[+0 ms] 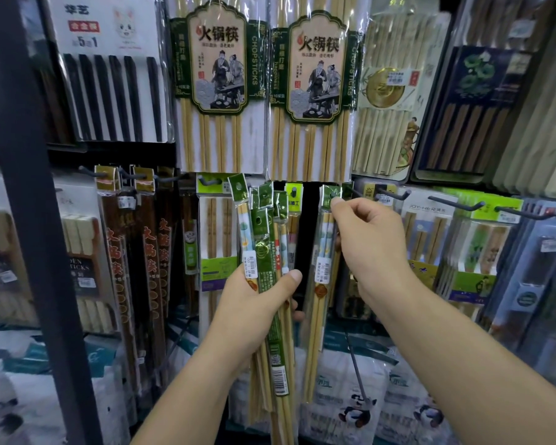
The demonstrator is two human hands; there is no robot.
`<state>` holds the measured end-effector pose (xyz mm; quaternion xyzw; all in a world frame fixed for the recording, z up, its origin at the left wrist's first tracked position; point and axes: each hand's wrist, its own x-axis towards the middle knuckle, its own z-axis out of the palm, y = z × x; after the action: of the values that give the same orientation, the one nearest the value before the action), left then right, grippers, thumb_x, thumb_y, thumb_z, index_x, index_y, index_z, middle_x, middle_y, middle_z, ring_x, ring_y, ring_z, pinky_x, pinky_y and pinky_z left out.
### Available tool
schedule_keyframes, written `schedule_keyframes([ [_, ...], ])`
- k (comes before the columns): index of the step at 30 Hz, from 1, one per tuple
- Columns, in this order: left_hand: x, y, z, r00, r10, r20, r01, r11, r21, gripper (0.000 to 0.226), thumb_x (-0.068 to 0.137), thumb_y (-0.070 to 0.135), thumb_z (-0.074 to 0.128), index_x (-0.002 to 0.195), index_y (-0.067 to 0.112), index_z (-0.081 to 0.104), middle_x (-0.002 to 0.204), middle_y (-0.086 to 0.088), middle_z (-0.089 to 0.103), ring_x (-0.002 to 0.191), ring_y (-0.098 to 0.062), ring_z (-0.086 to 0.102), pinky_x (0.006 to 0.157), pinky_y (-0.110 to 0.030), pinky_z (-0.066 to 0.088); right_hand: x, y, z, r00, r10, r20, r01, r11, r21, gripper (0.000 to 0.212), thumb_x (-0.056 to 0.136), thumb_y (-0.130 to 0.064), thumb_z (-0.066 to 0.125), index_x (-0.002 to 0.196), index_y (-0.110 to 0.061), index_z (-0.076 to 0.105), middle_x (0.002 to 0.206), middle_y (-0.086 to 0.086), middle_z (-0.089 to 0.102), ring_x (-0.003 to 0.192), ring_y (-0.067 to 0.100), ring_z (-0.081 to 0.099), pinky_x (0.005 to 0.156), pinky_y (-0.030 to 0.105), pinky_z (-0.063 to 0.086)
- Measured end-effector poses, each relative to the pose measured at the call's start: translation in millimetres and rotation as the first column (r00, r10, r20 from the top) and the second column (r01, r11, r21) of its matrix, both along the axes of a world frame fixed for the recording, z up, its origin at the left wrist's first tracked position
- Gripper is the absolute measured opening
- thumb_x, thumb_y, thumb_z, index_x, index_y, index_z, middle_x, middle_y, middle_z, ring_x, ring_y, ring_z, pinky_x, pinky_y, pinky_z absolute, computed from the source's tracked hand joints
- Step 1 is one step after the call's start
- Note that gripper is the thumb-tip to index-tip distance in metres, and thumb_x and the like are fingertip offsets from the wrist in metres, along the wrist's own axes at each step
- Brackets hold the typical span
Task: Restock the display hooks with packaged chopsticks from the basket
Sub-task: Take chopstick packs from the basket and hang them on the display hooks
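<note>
Legible print: two large packs (pixel 217 85) on the display's upper row read "火锅筷" and "CHOPSTICKS" on green-and-cream labels showing two robed figures. A white card pack (pixel 109 59) at the upper left shows "5" and "1" above black sticks. A pack (pixel 426 220) on the lower row, right of centre, reads "JOY-HER". Smaller print is not readable. The left hand (pixel 254 303) grips a bundle of chopstick packs (pixel 265 239) at the centre of the lower row, fingers curled round it and thumb laid across the front. These are slim clear sleeves with green header tabs, pale wooden sticks with printed tops, and white barcode stickers. The right hand (pixel 369 245) pinches the green header of a single pack (pixel 321 277) between thumb and forefinger, the remaining fingers curled. This pack hangs upright just right of the bundle, its header hole close to a dark hook (pixel 353 191). Whether it sits on the hook cannot be told. Further display hooks (pixel 395 194) project to the right. Long dark brown packs (pixel 148 258) with red characters hang on the left. A dark upright post (pixel 29 187) crosses the left edge of the view. Panda-printed packs (pixel 357 409) lie below the hands.
</note>
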<state>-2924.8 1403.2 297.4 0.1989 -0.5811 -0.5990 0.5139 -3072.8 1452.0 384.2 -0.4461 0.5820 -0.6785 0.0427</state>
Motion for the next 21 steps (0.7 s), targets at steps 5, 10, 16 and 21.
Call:
schedule_keyframes([
  [5,-0.3,0.4,0.4,1.000,-0.009,0.007,0.009,1.000,-0.016,0.018,0.091,0.017,0.078,0.101,0.005,0.067,0.075,-0.005,0.067,0.069,-0.025,0.067,0.065,-0.046,0.064,-1.9,-2.3,-2.9,1.000,-0.020,-0.003,0.020,1.000,0.007,0.046,0.099,-0.032,0.062,0.057,-0.017,0.048,0.042,-0.015,0.033,0.045,0.005,0.032,0.070,0.023,0.047],
  [10,-1.9,1.2,0.7,1.000,-0.002,0.000,0.002,1.000,-0.004,0.022,0.090,0.017,0.079,0.103,0.005,0.067,0.077,-0.006,0.068,0.069,-0.026,0.068,0.064,-0.042,0.064,-5.2,-11.0,-9.9,0.997,-0.072,-0.040,0.073,0.997,0.020,0.041,0.099,-0.039,0.062,0.063,-0.020,0.057,0.045,-0.016,0.046,0.049,0.000,0.047,0.058,0.027,0.041],
  [16,-4.3,4.0,0.4,1.000,0.005,0.018,-0.005,1.000,-0.029,0.024,0.090,0.019,0.079,0.103,0.003,0.065,0.075,-0.010,0.068,0.066,-0.027,0.068,0.062,-0.041,0.063,-9.1,-27.0,-15.1,0.995,-0.102,-0.017,0.103,0.994,0.026,0.041,0.100,-0.040,0.061,0.064,-0.021,0.055,0.044,-0.023,0.047,0.049,-0.004,0.047,0.058,0.027,0.036],
  [21,-4.9,5.4,-0.4,0.999,0.010,0.042,-0.008,0.999,-0.050,0.016,0.092,0.019,0.079,0.099,0.011,0.067,0.071,-0.006,0.070,0.064,-0.023,0.070,0.062,-0.040,0.064,-7.4,-31.7,-16.7,0.990,-0.131,0.057,0.128,0.991,0.047,0.039,0.099,-0.042,0.062,0.070,-0.017,0.055,0.056,-0.014,0.051,0.054,0.001,0.048,0.057,0.024,0.034],
])
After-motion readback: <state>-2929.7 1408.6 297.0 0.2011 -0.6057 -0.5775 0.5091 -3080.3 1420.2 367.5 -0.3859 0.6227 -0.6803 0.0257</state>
